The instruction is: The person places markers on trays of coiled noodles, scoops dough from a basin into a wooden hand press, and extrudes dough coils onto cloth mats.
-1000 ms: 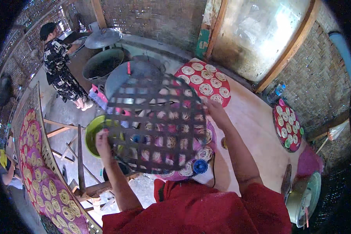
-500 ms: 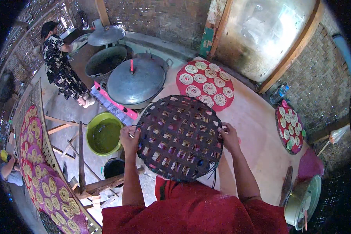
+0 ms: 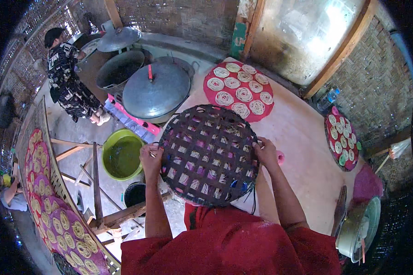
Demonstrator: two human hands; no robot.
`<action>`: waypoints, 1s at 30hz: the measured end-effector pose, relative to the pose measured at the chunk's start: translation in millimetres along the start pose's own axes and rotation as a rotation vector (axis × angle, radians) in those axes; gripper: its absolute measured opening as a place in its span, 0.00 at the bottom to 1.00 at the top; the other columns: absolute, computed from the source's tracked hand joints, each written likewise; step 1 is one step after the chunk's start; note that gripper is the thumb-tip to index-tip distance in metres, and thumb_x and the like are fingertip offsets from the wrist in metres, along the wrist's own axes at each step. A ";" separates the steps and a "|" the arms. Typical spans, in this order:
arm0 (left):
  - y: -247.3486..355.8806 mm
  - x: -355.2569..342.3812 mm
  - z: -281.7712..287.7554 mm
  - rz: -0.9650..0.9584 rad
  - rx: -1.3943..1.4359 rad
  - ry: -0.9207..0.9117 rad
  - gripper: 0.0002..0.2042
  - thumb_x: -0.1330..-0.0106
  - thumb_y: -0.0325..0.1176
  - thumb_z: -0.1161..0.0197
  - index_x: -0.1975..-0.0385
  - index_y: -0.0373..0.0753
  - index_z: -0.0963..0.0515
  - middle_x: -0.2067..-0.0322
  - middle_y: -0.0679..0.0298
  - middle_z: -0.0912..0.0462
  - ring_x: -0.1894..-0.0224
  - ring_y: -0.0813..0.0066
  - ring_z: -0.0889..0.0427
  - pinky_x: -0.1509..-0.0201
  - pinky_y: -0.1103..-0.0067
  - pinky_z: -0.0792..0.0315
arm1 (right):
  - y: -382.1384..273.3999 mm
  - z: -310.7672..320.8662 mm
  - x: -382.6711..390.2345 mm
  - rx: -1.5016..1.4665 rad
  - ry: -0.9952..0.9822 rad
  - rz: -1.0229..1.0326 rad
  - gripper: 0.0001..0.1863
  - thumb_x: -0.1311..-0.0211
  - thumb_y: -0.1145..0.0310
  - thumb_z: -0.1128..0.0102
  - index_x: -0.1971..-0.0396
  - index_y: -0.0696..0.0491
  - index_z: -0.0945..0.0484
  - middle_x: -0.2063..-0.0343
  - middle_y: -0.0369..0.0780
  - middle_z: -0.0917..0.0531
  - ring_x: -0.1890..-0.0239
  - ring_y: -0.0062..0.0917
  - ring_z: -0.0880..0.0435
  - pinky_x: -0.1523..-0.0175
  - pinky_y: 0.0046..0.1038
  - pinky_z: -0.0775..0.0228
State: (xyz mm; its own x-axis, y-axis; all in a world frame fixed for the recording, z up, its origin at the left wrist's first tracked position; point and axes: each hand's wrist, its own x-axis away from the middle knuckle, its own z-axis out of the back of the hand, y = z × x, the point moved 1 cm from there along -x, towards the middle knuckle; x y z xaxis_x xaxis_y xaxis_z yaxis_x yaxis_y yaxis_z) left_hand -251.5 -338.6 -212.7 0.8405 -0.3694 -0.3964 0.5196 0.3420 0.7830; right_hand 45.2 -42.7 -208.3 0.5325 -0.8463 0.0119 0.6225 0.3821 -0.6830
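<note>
Both of my hands hold a round, dark, open-woven tray [image 3: 202, 153] in front of my chest, its lattice facing up toward me. My left hand [image 3: 151, 158] is closed on the left rim, and my right hand [image 3: 265, 153] grips the right rim. Pale strands and purple-pink patches show through the gaps; what lies behind the weave is mostly hidden. Loose dark cords hang from the lower right edge. Beyond the tray, a round red cloth [image 3: 211, 96] bearing several pale noodle-like coils lies on the pale worktop [image 3: 303, 160].
A lidded metal pan [image 3: 158, 94] stands beyond the tray, with a green basin [image 3: 122, 156] below left. Coil-covered cloths lie along a woven rack [image 3: 55, 169] at left. Another coil tray [image 3: 340, 140] and a metal pot [image 3: 358, 233] are right. A person [image 3: 71, 75] stands far left.
The tray has moved slightly up and tilted in my hands, so more pale strands show through the gaps. Both hands keep their hold on the rim. My view has shifted a little.
</note>
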 end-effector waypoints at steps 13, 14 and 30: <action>-8.3 -3.6 1.9 0.112 0.048 -0.097 0.10 0.53 0.31 0.31 0.74 0.37 0.25 0.59 0.54 0.25 0.52 0.58 0.28 0.46 0.68 0.37 | -17.9 9.6 1.6 -0.036 -0.039 -0.023 0.19 0.47 0.68 0.39 0.55 0.51 0.29 0.67 0.52 0.23 0.61 0.46 0.23 0.56 0.41 0.31; -12.8 -3.8 2.2 0.113 0.048 -0.105 0.10 0.53 0.31 0.31 0.74 0.37 0.25 0.59 0.54 0.25 0.52 0.58 0.28 0.46 0.68 0.37 | -18.6 8.7 1.7 -0.040 -0.041 -0.038 0.19 0.47 0.68 0.39 0.55 0.50 0.29 0.66 0.52 0.23 0.61 0.46 0.23 0.56 0.41 0.31; 78.3 -162.1 -112.1 -0.081 0.313 -0.449 0.16 0.42 0.33 0.37 0.56 0.37 0.28 0.58 0.60 0.22 0.56 0.70 0.23 0.53 0.76 0.30 | 63.9 87.4 -153.1 -0.062 0.188 -0.039 0.13 0.46 0.61 0.41 0.70 0.56 0.20 0.73 0.47 0.19 0.69 0.37 0.19 0.62 0.35 0.28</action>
State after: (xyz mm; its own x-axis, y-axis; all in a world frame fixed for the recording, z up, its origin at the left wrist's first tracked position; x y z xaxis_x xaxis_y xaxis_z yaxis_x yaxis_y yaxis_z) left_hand -329.8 -155.1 -140.9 0.6161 -0.7392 -0.2720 0.4518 0.0487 0.8908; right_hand 53.6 143.7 -190.0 0.3883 -0.9168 -0.0932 0.6010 0.3286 -0.7285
